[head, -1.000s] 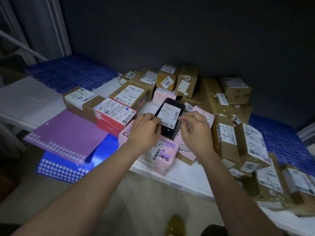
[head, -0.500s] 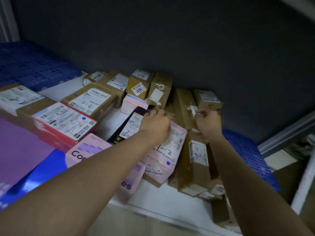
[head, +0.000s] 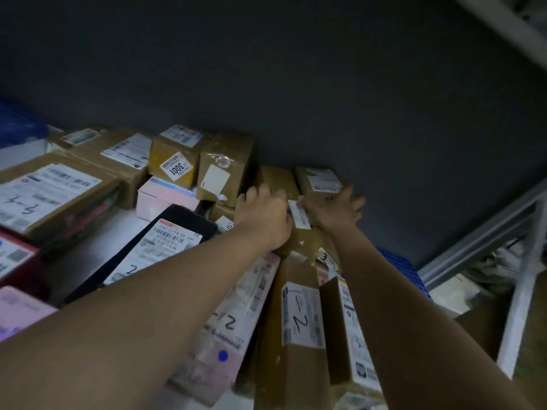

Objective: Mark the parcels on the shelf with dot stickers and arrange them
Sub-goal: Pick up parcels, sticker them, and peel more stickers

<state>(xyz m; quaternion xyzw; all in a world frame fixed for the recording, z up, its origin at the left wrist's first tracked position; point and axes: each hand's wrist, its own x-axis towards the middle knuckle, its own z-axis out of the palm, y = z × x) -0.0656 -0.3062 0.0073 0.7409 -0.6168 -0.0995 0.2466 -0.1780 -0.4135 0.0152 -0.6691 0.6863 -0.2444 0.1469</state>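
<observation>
I see parcels (head: 302,327) crowded on the shelf (head: 97,247), back row against the wall (head: 296,84); both hands at the rear boxes, left hand (head: 263,217) beside right hand (head: 334,211).

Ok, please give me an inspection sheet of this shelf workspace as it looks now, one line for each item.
Surface: white shelf, crowded with parcels.
Job's things: pink parcel carries a blue dot sticker; black parcel and brown box marked 1-2 show none.
Clutter: yellow box labelled 3001.
Grippers: left hand and right hand reach to small brown boxes at the back; grip unclear.
Cables: nothing seen.
Surroundings: dark back wall, grey metal frame on the right.
</observation>
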